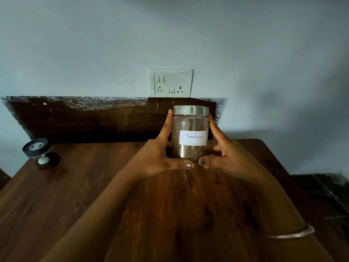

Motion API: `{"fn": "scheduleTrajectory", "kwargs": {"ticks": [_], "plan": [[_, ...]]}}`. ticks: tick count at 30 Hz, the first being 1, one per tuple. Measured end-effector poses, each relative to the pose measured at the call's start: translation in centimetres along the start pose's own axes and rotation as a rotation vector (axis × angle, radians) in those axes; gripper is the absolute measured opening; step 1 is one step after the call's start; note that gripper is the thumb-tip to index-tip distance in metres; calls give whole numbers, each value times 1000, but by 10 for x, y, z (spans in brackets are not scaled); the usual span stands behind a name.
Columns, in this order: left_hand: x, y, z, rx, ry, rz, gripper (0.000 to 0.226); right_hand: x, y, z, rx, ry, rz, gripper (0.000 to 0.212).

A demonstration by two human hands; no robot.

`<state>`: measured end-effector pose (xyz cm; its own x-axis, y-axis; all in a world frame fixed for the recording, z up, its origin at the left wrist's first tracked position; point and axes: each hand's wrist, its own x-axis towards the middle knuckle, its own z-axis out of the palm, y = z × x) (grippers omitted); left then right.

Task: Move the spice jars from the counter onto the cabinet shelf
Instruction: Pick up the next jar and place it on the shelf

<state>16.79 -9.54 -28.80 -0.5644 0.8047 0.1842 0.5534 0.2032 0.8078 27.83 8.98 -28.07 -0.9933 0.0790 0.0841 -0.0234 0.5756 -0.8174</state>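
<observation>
A clear glass jar (189, 125) with a silver lid and a white label reading "Cinnamon" stands near the back of the wooden counter (94, 186). My left hand (162, 154) clasps its left side, fingers up along the glass and thumb across the base. On the other side my right hand (224, 154) holds the jar the same way, thumb tip meeting the left thumb below the label. No cabinet shelf is in view.
A small black-and-white object (40, 154) stands at the counter's back left corner. A dark wooden backboard (94, 121) and a wall socket panel (171, 83) lie behind the jar. Dark items (324, 193) sit lower at the right.
</observation>
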Motion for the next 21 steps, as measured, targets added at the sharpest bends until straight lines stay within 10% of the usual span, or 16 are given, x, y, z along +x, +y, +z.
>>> {"fn": "scheduleTrajectory", "kwargs": {"ticks": [21], "plan": [[135,105,-2,193,124,314,113,17,-41,-139,-401,441,-81,105]]}}
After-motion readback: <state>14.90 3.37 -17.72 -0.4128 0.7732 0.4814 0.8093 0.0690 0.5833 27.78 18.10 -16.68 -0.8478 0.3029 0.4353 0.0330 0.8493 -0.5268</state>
